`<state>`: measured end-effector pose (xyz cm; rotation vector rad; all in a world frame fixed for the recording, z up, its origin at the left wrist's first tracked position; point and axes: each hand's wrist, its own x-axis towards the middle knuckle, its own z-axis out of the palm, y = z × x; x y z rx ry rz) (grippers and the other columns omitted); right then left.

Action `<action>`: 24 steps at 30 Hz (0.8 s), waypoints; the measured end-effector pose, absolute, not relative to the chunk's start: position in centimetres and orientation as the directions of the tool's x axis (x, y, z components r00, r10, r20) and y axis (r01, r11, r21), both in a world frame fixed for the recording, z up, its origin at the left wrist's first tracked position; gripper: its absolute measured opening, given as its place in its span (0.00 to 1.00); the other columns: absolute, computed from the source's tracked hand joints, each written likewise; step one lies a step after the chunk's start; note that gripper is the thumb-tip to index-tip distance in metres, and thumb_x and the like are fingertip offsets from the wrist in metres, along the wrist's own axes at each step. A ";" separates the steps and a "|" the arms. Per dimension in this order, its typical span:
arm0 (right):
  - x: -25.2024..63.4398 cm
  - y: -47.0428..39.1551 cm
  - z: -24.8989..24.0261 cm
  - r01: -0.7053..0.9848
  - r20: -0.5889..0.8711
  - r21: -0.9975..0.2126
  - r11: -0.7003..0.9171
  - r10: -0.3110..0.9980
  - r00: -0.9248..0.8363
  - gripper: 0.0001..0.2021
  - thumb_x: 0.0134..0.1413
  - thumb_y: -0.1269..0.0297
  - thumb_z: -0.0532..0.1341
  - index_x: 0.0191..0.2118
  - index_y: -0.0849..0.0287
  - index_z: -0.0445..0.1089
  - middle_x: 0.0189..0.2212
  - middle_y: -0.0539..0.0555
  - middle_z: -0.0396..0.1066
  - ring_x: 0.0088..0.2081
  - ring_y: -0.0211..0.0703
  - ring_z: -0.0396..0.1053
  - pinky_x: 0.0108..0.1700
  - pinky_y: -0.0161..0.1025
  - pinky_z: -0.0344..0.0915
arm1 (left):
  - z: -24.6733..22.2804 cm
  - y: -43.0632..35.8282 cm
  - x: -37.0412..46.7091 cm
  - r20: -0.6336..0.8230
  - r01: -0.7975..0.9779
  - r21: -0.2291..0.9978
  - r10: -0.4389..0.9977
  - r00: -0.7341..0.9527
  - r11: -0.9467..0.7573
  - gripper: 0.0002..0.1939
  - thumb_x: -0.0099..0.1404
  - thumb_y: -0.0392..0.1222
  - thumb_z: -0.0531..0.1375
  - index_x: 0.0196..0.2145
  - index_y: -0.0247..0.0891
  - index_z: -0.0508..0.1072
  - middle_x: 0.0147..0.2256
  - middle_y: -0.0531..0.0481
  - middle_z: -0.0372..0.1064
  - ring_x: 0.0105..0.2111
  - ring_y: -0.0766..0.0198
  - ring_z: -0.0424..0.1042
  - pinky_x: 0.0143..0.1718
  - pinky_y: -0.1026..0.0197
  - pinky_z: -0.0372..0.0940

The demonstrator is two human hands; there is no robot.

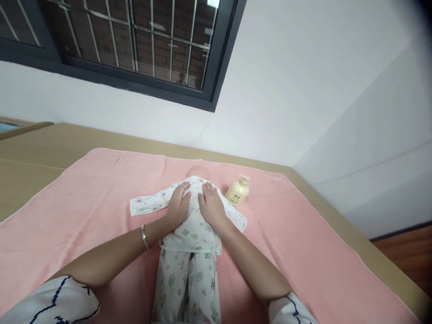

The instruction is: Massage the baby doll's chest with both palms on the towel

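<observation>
While two bare forearms in white, blue-patterned sleeves reach forward, both hands lie palm down on the torso of a bald baby doll dressed in a white, printed top and trousers. The doll stretches out on a smooth pink blanket, its head pointing away from the person; whether it lies face up or face down cannot be told. The left hand, with a silver bangle on its wrist, and the right hand rest flat and apart, fingers extended, thumbs turned inward. Just beside the doll's right-hand sleeve sits a pale yellow plastic bottle with a pump top. Beneath the blanket is a light wooden tabletop, bordered by a white wall with a dark-framed, barred window.
</observation>
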<state>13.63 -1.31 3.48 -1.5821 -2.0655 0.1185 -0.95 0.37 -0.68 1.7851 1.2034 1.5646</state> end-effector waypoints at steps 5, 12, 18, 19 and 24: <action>12.1 -3.3 3.6 0.779 0.384 -0.282 0.560 0.810 -0.444 0.22 0.63 0.69 0.48 0.61 0.61 0.62 0.62 0.59 0.60 0.67 0.48 0.50 0.68 0.56 0.40 | -0.5 0.2 -1.0 0.514 0.286 0.827 0.857 -0.033 -0.484 0.19 0.71 0.43 0.45 0.55 0.37 0.66 0.55 0.40 0.67 0.56 0.55 0.65 0.59 0.45 0.58; 14.6 0.0 3.9 0.847 0.269 -0.387 0.364 0.924 -0.273 0.25 0.68 0.59 0.44 0.64 0.66 0.56 0.66 0.64 0.52 0.68 0.50 0.46 0.67 0.55 0.44 | -0.6 -0.2 -0.8 0.533 0.394 0.780 0.846 -0.012 -0.486 0.19 0.68 0.40 0.49 0.54 0.37 0.66 0.56 0.41 0.65 0.58 0.53 0.62 0.62 0.44 0.55; 11.9 -3.9 3.7 0.891 0.310 -0.271 0.365 0.909 -0.278 0.25 0.64 0.66 0.47 0.63 0.72 0.57 0.64 0.67 0.55 0.68 0.53 0.46 0.67 0.54 0.45 | -0.7 0.9 -1.2 0.524 0.468 0.743 0.851 0.038 -0.478 0.20 0.66 0.38 0.49 0.54 0.36 0.68 0.56 0.39 0.64 0.59 0.52 0.61 0.62 0.43 0.55; 11.5 -4.4 3.9 0.886 0.314 -0.259 0.385 0.901 -0.300 0.25 0.63 0.68 0.47 0.63 0.72 0.58 0.63 0.68 0.56 0.67 0.53 0.47 0.67 0.54 0.46 | -0.6 1.1 -1.2 0.509 0.485 0.736 0.859 0.062 -0.471 0.21 0.66 0.39 0.49 0.55 0.34 0.67 0.58 0.37 0.62 0.61 0.51 0.59 0.63 0.42 0.53; 12.5 -3.1 5.0 0.864 0.246 -0.373 0.339 0.934 -0.261 0.23 0.66 0.64 0.46 0.62 0.68 0.61 0.63 0.64 0.58 0.66 0.49 0.51 0.67 0.49 0.49 | -0.5 0.5 -0.9 0.512 0.589 0.617 0.835 0.204 -0.522 0.24 0.68 0.38 0.45 0.59 0.30 0.64 0.61 0.35 0.60 0.64 0.51 0.54 0.65 0.40 0.48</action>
